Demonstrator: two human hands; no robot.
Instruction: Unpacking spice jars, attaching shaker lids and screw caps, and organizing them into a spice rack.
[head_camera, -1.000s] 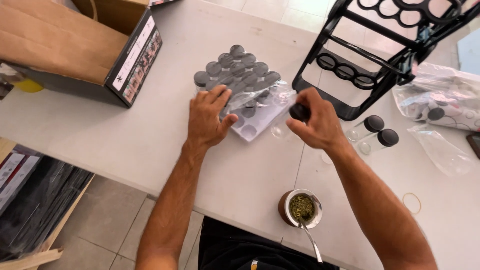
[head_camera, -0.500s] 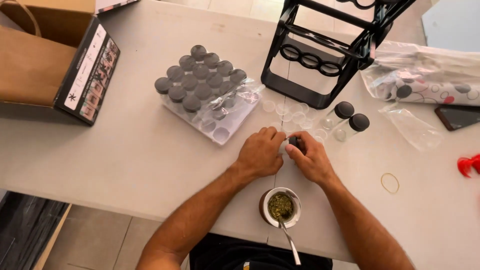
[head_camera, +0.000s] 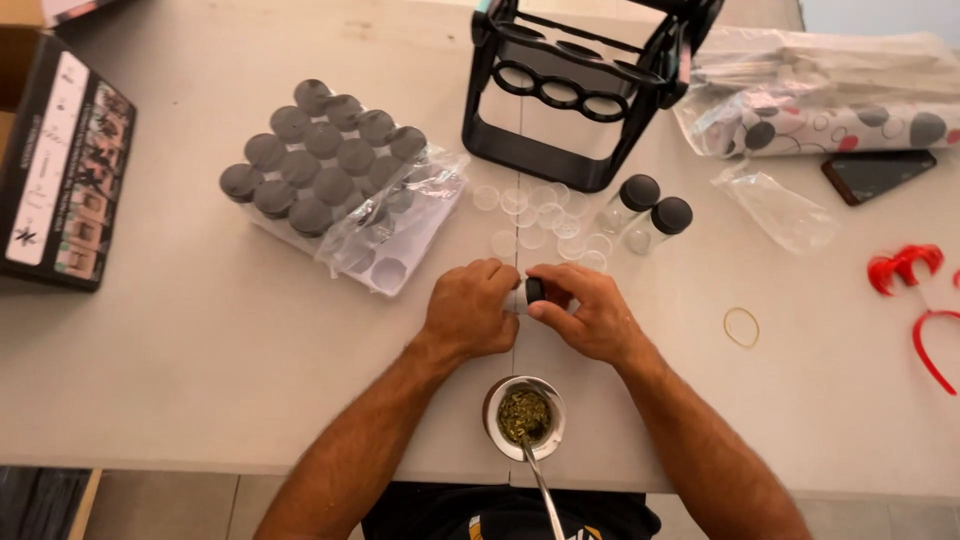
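Both hands meet over the middle of the grey table (head_camera: 200, 340) around one small clear jar (head_camera: 521, 296) lying sideways. My left hand (head_camera: 468, 310) wraps the jar's body. My right hand (head_camera: 590, 312) pinches its black lid (head_camera: 535, 290) between thumb and fingers. Just beyond the hands lie several clear plastic discs (head_camera: 540, 215) and two black-lidded jars (head_camera: 650, 212) on their sides. A plastic-wrapped tray of several black-lidded jars (head_camera: 320, 170) sits to the left.
A black wire rack (head_camera: 570, 90) stands at the back centre. A cup of green herb with a metal straw (head_camera: 524, 415) is at the near edge. A cardboard box (head_camera: 65, 170) lies left; plastic bags (head_camera: 800, 110), a phone (head_camera: 878, 172), a rubber band (head_camera: 741, 326) and red plastic pieces (head_camera: 920, 290) lie right.
My left hand left the tray of jars and joined my right hand on the small jar. Both hands came nearer to me, above the cup.
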